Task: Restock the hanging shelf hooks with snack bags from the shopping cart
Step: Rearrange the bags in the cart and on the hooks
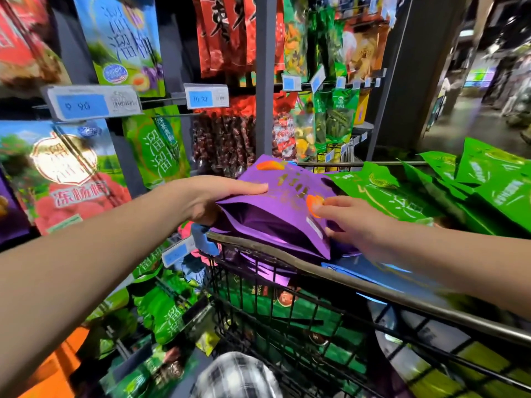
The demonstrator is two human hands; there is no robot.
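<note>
we're holding a purple snack bag above the shopping cart, left hand clamping its 9 o'clock edge, right hand pinching the 3 o'clock side, green bags lying at 2 o'clock

the glossy purple foil snack bag is deep violet with gold lettering and a couple of orange fruit blobs; the crinkly green plastic snack bags are bright lime with paler yellow-green print; the black wire shopping cart has a dull grey-brown rim; the rectangular plastic price tags are sky blue on white; the hanging red foil bags carry big black characters; the soft checked fabric is black-and-white plaid
</note>
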